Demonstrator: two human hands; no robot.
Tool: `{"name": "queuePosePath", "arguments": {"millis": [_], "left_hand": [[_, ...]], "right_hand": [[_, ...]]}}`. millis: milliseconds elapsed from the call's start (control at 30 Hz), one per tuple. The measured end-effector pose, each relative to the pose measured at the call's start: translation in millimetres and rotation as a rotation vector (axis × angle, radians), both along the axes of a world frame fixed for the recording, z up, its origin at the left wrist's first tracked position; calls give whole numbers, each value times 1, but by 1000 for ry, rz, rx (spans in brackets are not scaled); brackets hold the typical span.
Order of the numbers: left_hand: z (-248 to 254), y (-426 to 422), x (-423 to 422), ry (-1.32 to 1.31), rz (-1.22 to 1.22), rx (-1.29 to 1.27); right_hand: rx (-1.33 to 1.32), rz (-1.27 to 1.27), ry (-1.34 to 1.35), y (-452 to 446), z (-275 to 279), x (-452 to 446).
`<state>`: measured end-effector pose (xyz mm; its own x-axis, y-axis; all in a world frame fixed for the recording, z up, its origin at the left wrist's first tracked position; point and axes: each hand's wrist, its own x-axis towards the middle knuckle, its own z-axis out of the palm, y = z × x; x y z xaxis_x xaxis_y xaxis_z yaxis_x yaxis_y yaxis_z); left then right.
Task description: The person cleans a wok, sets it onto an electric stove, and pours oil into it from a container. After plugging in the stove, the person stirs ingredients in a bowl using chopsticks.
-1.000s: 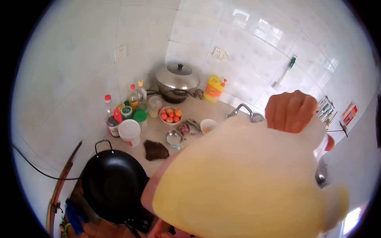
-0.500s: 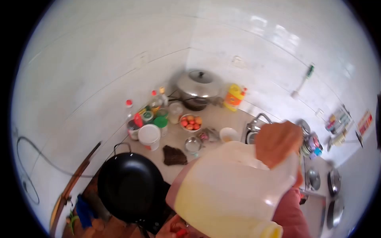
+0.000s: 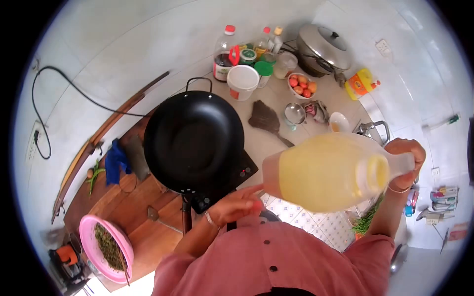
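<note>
My right hand [image 3: 407, 160] is wrapped round the handle of a large clear oil jug [image 3: 321, 170] with yellowish liquid inside. The jug is tilted on its side, its uncapped mouth toward me at the right and its base toward the left. My left hand [image 3: 236, 206] is beside the base, a finger stretched toward it; contact is hard to tell. A small red cap [image 3: 257, 205] shows blurred in its curled fingers. To the left, a black wok [image 3: 195, 140] sits on a black induction cooker [image 3: 244, 171].
Behind stand a sauce bottle [image 3: 224, 59], a white tub [image 3: 243, 81], a bowl of eggs [image 3: 302, 86], a lidded pot [image 3: 323, 47] and yellow detergent [image 3: 361, 84]. A pink basin [image 3: 89, 227] of greens is at lower left; a faucet [image 3: 377, 127] is at right.
The view has tilted down and shifted left. The jug has swung more level, its base now pointing left, still in my right hand. My left hand has come into fuller view near the base.
</note>
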<state>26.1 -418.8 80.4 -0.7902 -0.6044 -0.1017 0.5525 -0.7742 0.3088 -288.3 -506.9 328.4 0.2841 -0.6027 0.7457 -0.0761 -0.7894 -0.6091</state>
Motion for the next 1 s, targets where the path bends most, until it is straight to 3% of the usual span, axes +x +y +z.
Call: {"name": "queuePosePath", "arguments": {"millis": [67,267,333,433,533,600,700,867,1000], "left_hand": [[-12,-9,-8,-1,-27,55],[-3,-18,-30,-415,143,104],[-1,-22,-33,-492,199,86],[9,-32,-35,-760,352,-109],[27,-47,-38,-802,494,-214],[36,-61,-43,-801,571,-195],[53,-82,-50,-908,681,-397],[83,-111,-70,-992,853,-630],[89,-126,-77,-1231,922,-850]], "right_hand": [[291,-341,104,13,-7,-1],[461,-353,151,8,-63,-6],[660,-382,112,3,-81,-2],[560,-379,200,-6,-114,-2],[526,-435,235,-17,-147,-4],[572,-391,195,-21,-154,-6],[605,-372,47,-27,-171,-12],[561,-290,28,-39,-174,6],[409,-278,135,-55,-186,7]]}}
